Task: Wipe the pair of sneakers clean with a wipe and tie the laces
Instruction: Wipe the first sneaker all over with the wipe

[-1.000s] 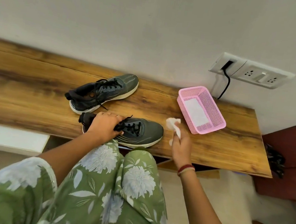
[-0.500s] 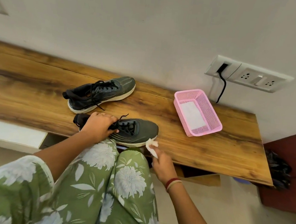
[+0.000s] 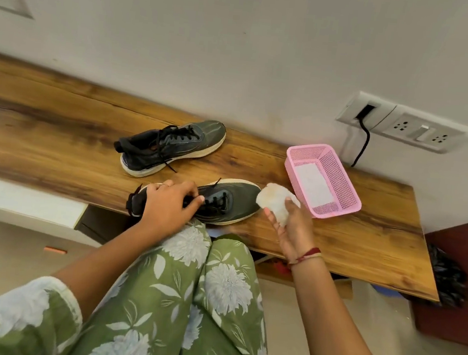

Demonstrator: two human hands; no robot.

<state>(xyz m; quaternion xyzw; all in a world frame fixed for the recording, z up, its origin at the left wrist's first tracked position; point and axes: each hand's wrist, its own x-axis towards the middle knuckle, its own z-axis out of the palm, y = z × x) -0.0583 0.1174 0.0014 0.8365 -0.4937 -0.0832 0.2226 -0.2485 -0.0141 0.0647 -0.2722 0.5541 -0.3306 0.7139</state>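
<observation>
Wipe pass: near sneaker [image 3: 233, 200] pinned at near edge of table [image 3: 57, 141], wipe [image 3: 275, 200] poised by its toe.
left hand [image 3: 169, 205] curls over collar and laces, likely to steady it; right hand [image 3: 291, 226] pinches the crumpled, soiled-looking wipe, palm up; far sneaker [image 3: 172, 147] sits behind, laces loose; pink basket [image 3: 342, 177] with spare sheet [image 3: 311, 185] just right; nothing blocks the toe.

Left hand [image 3: 167, 205] gripping the near grey sneaker [image 3: 224, 202] on a wooden shelf [image 3: 57, 144], right hand [image 3: 291, 226] holding a crumpled wipe [image 3: 275, 203], second sneaker [image 3: 172, 146] behind, pink basket [image 3: 340, 174] beside
</observation>
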